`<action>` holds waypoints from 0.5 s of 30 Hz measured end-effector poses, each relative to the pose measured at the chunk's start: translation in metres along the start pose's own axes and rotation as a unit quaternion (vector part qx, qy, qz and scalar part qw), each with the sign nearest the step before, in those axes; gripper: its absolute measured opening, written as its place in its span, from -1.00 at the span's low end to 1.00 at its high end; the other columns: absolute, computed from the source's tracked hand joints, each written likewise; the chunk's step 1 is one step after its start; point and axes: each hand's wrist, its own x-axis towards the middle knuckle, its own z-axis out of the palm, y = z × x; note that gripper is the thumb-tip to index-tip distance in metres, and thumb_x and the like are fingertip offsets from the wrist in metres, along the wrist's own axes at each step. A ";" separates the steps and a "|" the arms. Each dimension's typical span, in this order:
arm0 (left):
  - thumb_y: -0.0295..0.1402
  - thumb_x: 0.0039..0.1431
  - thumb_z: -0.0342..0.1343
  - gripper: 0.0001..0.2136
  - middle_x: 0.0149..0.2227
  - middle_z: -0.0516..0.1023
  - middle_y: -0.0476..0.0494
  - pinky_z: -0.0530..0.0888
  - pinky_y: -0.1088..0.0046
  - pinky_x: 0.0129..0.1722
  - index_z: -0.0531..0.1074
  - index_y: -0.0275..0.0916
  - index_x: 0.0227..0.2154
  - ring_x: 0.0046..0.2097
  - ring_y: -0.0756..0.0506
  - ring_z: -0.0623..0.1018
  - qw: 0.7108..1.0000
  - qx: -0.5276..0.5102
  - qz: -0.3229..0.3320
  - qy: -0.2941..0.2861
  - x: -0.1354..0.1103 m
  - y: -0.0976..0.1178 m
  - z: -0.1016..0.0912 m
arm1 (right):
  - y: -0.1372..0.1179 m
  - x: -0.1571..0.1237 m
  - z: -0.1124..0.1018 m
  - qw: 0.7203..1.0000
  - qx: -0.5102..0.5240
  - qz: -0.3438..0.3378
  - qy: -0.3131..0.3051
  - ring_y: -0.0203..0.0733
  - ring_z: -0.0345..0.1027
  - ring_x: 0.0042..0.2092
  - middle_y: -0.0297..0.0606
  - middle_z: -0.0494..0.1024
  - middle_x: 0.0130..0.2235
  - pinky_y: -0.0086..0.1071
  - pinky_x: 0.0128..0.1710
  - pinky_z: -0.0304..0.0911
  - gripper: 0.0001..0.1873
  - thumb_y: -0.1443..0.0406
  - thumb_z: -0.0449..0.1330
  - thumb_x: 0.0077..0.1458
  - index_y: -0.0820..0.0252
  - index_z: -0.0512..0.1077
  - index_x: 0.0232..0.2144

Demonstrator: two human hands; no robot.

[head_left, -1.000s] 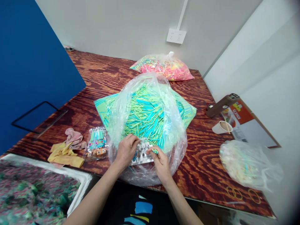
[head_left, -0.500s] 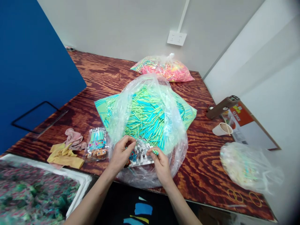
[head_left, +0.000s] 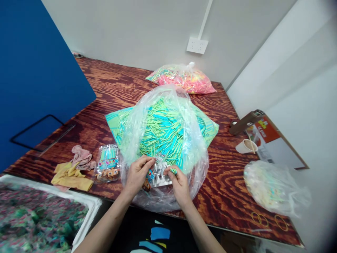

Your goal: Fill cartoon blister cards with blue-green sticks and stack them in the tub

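Observation:
A big clear plastic bag (head_left: 165,105) heaped with green and blue sticks (head_left: 163,130) sits in the middle of the wooden table (head_left: 110,84). At its near edge both hands hold a small clear printed packet (head_left: 158,172). My left hand (head_left: 138,174) pinches the packet's left side, fingers curled. My right hand (head_left: 180,182) grips the right side and also pinches a small bundle of green and blue sticks (head_left: 173,170) between thumb and forefinger.
A filled packet (head_left: 107,163) lies left of the bag, beside yellow and pink cloths (head_left: 72,170). A bag of pink and yellow sticks (head_left: 184,77) lies at the back. To the right are a paper cup (head_left: 244,146), a brown tool (head_left: 244,122), another plastic bag (head_left: 273,188), and rubber bands (head_left: 259,218). A white tray (head_left: 86,207) is at bottom left.
My left hand has slid along the packet's left edge and turned it, so its coloured print now shows. The right hand has stayed in place with the stick bundle.

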 end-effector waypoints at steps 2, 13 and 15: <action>-0.26 0.20 0.11 -0.79 -0.46 0.42 -0.01 0.32 0.51 -0.33 0.53 -0.25 -0.44 -0.36 -0.02 0.42 1.000 -0.002 0.001 -0.003 -0.001 0.000 0.000 | -0.001 0.001 0.000 1.000 -0.003 -0.005 -0.001 -0.19 0.37 -0.25 -0.33 0.50 -0.34 -0.37 -0.20 0.23 -0.86 0.27 0.11 0.25 0.09 0.47 -0.30; -0.24 0.18 0.13 -0.79 -0.38 0.53 -0.09 0.40 0.47 -0.27 0.57 -0.25 -0.43 -0.30 -0.06 0.48 1.000 -0.016 0.004 -0.016 -0.013 0.000 0.000 | 0.001 -0.004 0.003 1.000 -0.003 -0.004 0.000 -0.19 0.40 -0.26 -0.33 0.50 -0.35 -0.38 -0.21 0.25 -0.86 0.25 0.11 0.25 0.09 0.46 -0.32; -0.23 0.18 0.13 -0.79 -0.38 0.53 -0.08 0.42 0.46 -0.26 0.56 -0.25 -0.43 -0.30 -0.07 0.49 1.000 -0.019 0.005 -0.014 -0.013 -0.002 0.000 | 0.002 -0.005 0.003 1.000 -0.003 -0.001 0.000 -0.19 0.40 -0.26 -0.33 0.50 -0.35 -0.37 -0.21 0.26 -0.86 0.23 0.12 0.24 0.10 0.46 -0.32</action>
